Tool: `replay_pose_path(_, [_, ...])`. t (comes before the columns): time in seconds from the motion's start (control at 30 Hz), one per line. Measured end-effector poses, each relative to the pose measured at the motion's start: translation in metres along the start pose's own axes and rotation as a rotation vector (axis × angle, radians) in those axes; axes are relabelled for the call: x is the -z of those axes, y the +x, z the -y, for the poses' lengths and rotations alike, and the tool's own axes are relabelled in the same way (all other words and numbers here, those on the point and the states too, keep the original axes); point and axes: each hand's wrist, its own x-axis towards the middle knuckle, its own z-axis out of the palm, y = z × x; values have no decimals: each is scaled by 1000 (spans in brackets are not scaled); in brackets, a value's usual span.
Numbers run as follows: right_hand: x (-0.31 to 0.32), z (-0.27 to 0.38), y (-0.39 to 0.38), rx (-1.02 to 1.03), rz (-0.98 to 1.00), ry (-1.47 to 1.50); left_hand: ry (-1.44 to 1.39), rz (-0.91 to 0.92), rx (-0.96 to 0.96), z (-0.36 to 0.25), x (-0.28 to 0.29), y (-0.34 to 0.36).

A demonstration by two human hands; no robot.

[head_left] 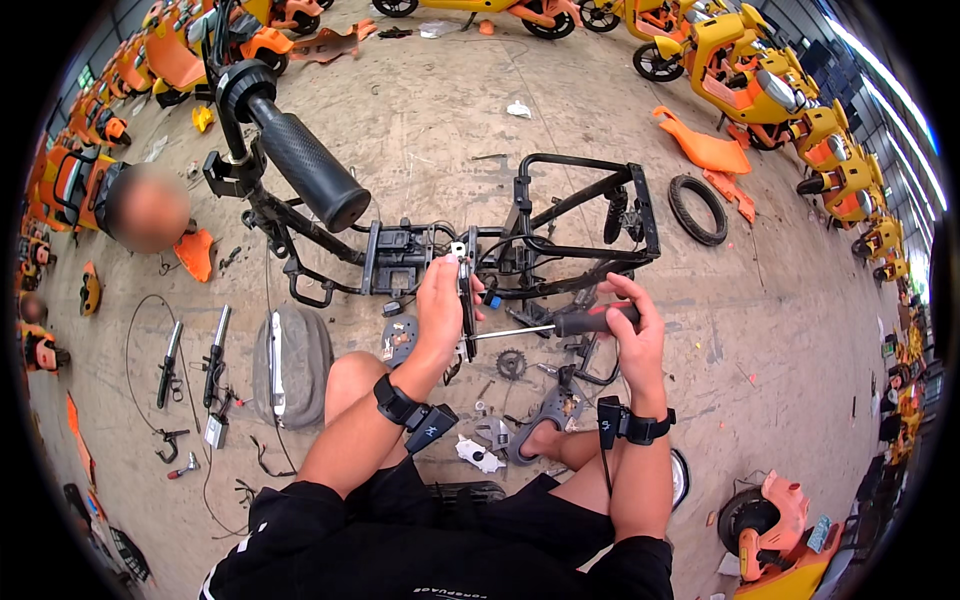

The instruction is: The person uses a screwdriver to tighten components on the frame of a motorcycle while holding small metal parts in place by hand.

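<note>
In my left hand (436,305) is a narrow dark part (467,308) with metal ends, held on edge; I cannot make out its kind. My right hand (637,325) is wrapped round the dark handle of a screwdriver (572,324). The screwdriver's shaft points left, and its tip meets or nearly meets the lower portion of the dark part. Just beyond both hands lies a stripped black scooter frame (585,250). Its handlebar grip (315,170) rises toward me at the upper left.
Around my feet lie a small sprocket (511,364) and other loose metal parts. A grey bag (291,366) and two shock absorbers (214,356) are at left. Beyond the frame's right end is a tyre (698,210). Yellow-orange scooters (765,90) line the hall, with another person (145,208) at left.
</note>
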Motion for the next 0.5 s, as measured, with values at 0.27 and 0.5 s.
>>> replay_pose_path(0.27, [0,2,0,35,8,-44,8,1,-8,0,-1,-1])
replay_pose_path(0.5, [-1,-2,0,66,-3,10,1,11,-7,1,0,1])
